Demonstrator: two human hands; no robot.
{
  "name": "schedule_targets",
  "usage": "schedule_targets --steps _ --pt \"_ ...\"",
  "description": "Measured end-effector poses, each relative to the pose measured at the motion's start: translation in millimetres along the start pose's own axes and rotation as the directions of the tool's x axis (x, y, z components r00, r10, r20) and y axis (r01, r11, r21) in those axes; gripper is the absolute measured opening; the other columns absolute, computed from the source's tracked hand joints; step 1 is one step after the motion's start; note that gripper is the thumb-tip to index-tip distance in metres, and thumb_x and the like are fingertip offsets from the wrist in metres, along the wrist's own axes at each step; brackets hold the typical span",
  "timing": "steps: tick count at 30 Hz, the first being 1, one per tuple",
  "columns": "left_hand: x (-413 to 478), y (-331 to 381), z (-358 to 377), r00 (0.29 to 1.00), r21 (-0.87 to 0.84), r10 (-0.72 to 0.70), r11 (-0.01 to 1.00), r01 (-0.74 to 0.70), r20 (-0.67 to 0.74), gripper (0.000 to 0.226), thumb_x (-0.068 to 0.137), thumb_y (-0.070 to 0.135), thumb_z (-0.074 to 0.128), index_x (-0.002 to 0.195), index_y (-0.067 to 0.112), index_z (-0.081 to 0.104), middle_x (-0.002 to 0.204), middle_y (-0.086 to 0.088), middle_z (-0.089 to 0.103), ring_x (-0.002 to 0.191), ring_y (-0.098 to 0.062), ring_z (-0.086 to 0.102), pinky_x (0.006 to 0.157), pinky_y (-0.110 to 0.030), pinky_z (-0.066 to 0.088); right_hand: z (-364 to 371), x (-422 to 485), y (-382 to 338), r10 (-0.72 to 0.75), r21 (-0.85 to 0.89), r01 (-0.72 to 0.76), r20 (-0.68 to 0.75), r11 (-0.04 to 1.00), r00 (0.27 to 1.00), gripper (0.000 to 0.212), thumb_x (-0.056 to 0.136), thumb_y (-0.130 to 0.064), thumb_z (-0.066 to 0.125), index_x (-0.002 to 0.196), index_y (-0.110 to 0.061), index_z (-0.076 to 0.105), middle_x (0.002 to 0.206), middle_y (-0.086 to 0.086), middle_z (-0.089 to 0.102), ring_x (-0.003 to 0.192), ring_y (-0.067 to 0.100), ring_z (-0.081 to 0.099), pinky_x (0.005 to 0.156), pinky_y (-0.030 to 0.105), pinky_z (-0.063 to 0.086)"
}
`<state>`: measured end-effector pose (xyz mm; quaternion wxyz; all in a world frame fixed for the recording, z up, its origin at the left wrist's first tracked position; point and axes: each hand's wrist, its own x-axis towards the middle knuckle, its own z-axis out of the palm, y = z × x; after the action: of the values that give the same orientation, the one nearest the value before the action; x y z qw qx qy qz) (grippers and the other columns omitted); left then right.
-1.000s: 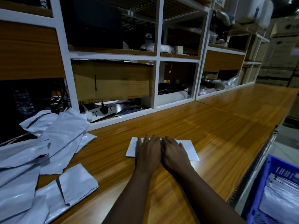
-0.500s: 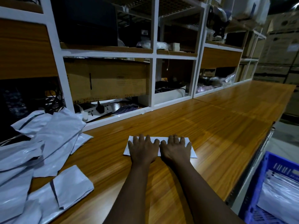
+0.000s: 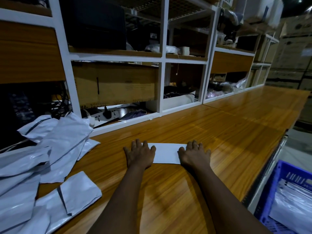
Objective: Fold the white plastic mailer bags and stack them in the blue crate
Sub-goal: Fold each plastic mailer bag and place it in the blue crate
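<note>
A folded mailer (image 3: 166, 153) lies flat as a narrow white strip on the table (image 3: 219, 129), in the middle and toward the near edge. The left hand (image 3: 139, 154) presses on its left end and the right hand (image 3: 194, 154) on its right end, both palms down with fingers straight and spread, gripping nothing. The mailer looks thin, light and soft, with a slick film surface; I judge the crease will tend to spring open once the pressure comes off, and the strip will slide easily on the glossy wood. A pinch across the folded layers at one end, thumb under and fingers over, should hold the fold closed for the lift. A loose pile (image 3: 50, 149) of unfolded mailers sits at the left, some overlapping and crumpled. The blue crate (image 3: 276, 183) stands below the table edge at the near right, with stacked mailers already inside. Shelves (image 3: 162, 81) rise along the far side.
</note>
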<state>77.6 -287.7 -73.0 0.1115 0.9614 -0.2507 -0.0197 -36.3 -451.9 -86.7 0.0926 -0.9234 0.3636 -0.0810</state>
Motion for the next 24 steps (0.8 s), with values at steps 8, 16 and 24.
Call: schedule_targets --steps 8,16,24 --pt "-10 -1 -3 0.991 0.006 -0.106 0.994 0.107 -0.076 0.073 0.1 0.059 0.016 0.157 0.014 0.019 0.165 -0.009 0.012 0.151 -0.034 0.004 0.117 -0.061 -0.001 1 8 19 0.036 -0.081 -0.041 -0.061 0.996 0.998 0.071 0.094 -0.056 0.016 0.149 -0.015 0.035 0.159 0.015 0.027 0.147 0.041 0.018 0.11 0.067 0.014" --pt "-11 10 1 0.884 -0.009 0.262 0.958 -0.288 -0.386 0.043 0.106 0.034 0.034 0.142 0.019 0.05 0.147 0.0 0.05 0.138 -0.019 0.042 0.119 -0.045 0.023 -3 -8 -14 -0.409 -0.141 0.385 -0.246 0.912 0.879 0.035 0.098 -0.042 0.039 0.1 -0.016 0.062 0.112 0.005 0.062 0.113 0.028 0.056 0.097 0.05 0.042" --pt "-8 10 10 0.831 -0.037 0.487 0.857 -0.514 -0.27 0.041 0.106 0.025 0.038 0.145 0.014 0.046 0.145 -0.005 0.052 0.134 -0.018 0.046 0.112 -0.031 0.031 12 -8 -20 -0.615 -0.143 0.603 -0.054 0.784 0.787 0.059 0.095 -0.036 0.025 0.117 -0.001 0.067 0.134 0.023 0.059 0.122 0.045 0.057 0.086 0.067 0.048"
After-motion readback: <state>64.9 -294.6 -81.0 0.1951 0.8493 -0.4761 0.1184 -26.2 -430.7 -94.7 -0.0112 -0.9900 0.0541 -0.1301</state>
